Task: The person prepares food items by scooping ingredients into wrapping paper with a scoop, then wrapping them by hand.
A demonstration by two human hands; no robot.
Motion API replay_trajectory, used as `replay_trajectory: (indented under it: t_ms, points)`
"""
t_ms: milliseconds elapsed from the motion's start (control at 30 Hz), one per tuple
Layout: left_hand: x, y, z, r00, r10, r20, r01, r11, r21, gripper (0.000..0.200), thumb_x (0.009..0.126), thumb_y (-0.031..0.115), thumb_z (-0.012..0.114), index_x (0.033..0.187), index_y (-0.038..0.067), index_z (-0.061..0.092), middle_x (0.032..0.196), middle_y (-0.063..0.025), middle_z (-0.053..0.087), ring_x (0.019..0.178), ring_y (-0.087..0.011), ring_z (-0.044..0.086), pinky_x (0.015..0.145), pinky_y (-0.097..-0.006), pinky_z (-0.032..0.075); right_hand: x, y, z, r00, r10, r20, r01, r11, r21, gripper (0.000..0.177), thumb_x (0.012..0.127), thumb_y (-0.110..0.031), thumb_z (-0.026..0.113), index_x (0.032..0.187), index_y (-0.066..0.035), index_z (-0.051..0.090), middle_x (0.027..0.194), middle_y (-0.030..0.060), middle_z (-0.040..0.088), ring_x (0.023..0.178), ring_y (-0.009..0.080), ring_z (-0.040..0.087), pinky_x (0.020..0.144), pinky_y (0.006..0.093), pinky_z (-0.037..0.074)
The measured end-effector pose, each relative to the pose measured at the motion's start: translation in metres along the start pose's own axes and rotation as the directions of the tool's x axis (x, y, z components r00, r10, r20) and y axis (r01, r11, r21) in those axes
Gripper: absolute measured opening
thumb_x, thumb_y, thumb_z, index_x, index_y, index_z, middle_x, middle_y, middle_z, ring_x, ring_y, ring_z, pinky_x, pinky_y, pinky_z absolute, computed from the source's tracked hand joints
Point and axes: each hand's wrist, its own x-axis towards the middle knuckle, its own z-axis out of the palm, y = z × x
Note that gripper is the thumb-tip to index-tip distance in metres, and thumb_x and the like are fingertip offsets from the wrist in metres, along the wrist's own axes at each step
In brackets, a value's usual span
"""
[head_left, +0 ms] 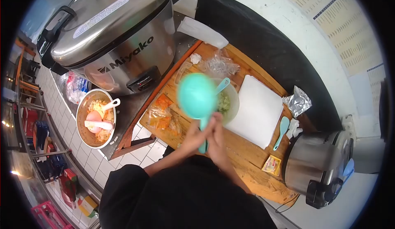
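A teal ladle (196,95) is raised over the cutting table, its round bowl smeared by motion. Its handle runs down between my hands. My left hand (192,137) wraps across the handle from the left side. On the other side my right hand (215,140) is closed against the same handle, its fingers partly blurred and hidden. Behind the ladle sits a pale bowl (233,105) of chopped green pieces (223,102), with a light blue spoon (223,85) leaning in it. Plastic bags of orange food (159,113) lie left of my hands.
A stack of white paper (259,111), a teal rice paddle (282,131), crumpled foil (298,101) and a yellow packet (272,165) lie on the wooden table (242,169). A large Miyako cooker (123,52), a pot with rice (79,126) and a smaller cooker (308,159) stand around.
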Motion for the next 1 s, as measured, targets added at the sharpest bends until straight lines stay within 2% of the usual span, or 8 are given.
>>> replay_trajectory:
  t_ms: [167,200,300,500,700,767,867,1000]
  points:
    - [0.022,0.026,-0.061,0.944,0.127,-0.304,-0.102,0.99,0.097,0.028,0.088,0.024,0.051,0.082,-0.003,0.052,0.073,-0.0109,0.06,0.064,-0.0152,0.058,0.06,-0.0246,0.046,0.078,-0.06,-0.008,0.867,-0.324,0.38,0.496,0.641,-0.586,0.018,0.076,-0.008,0.051,0.092,-0.003,0.059,0.103,0.0108,0.05,0.102,0.0237,0.046,0.092,0.0384,0.033]
    - [0.03,0.022,-0.075,0.92,0.205,-0.334,-0.105,0.95,0.294,0.032,0.086,0.027,0.054,0.076,-0.003,0.051,0.067,-0.0117,0.059,0.057,-0.0158,0.058,0.053,-0.0257,0.046,0.115,-0.05,-0.009,0.726,-0.306,0.616,0.686,0.264,-0.678,0.022,0.073,-0.008,0.051,0.093,-0.005,0.059,0.097,0.0083,0.053,0.099,0.0215,0.048,0.093,0.0383,0.032]
    - [0.063,-0.004,-0.072,0.898,0.272,-0.346,0.051,0.717,0.695,0.042,0.075,0.035,0.066,0.073,-0.004,0.051,0.061,-0.0149,0.057,0.057,-0.0181,0.059,0.048,-0.0322,0.044,0.178,0.003,-0.015,0.378,0.029,0.925,0.872,-0.348,-0.345,0.027,0.071,-0.01,0.052,0.097,-0.01,0.061,0.079,0.0012,0.058,0.085,0.0162,0.052,0.092,0.0353,0.032]
    - [0.093,-0.046,-0.062,0.875,0.337,-0.348,0.014,0.7,0.714,0.025,0.059,0.011,0.061,0.075,-0.006,0.051,0.06,-0.0219,0.054,0.062,-0.0382,0.057,0.055,-0.0423,0.043,0.164,-0.028,-0.018,0.228,-0.008,0.974,0.82,-0.537,-0.196,0.026,0.074,-0.012,0.049,0.097,-0.01,0.061,0.072,0.0031,0.057,0.074,0.0166,0.054,0.08,0.0327,0.036]
    - [0.09,-0.007,-0.038,0.938,0.186,-0.294,0.124,0.612,0.781,0.025,0.057,0.007,0.056,0.079,-0.004,0.054,0.064,-0.0218,0.056,0.062,-0.0386,0.056,0.054,-0.043,0.043,0.139,-0.038,-0.003,0.746,0.343,0.571,0.649,-0.567,-0.507,0.025,0.074,-0.017,0.051,0.097,-0.011,0.06,0.074,0.0042,0.057,0.068,0.019,0.055,0.057,0.0337,0.039]
    - [0.09,0.001,-0.033,0.774,0.632,-0.025,-0.323,0.429,0.844,0.022,0.06,0.009,0.061,0.08,0.0,0.055,0.065,-0.0189,0.056,0.058,-0.0372,0.054,0.051,-0.0425,0.042,0.14,-0.017,-0.02,0.8,0.316,0.511,0.597,-0.515,-0.615,0.026,0.076,-0.019,0.052,0.098,-0.009,0.059,0.081,0.0093,0.06,0.073,0.0219,0.058,0.055,0.0364,0.042]
    - [0.099,0.007,-0.029,0.679,0.715,0.17,-0.418,0.186,0.889,0.021,0.063,0.012,0.064,0.08,0.003,0.056,0.066,-0.0168,0.056,0.054,-0.0366,0.053,0.05,-0.0422,0.042,0.135,0.006,-0.042,0.93,0.006,0.367,0.318,0.485,-0.814,0.025,0.081,-0.016,0.047,0.099,-0.002,0.057,0.092,0.0164,0.061,0.083,0.0324,0.059,0.072,0.0404,0.047]
    - [0.129,0.007,-0.02,0.674,0.72,0.163,-0.451,0.227,0.863,0.02,0.064,0.017,0.065,0.076,0.004,0.055,0.06,-0.0161,0.054,0.054,-0.0348,0.054,0.049,-0.0404,0.041,0.125,-0.019,-0.027,0.844,0.481,0.237,0.136,0.235,-0.962,0.032,0.087,-0.024,0.041,0.097,0.002,0.057,0.097,0.0207,0.059,0.091,0.0327,0.058,0.073,0.0393,0.048]
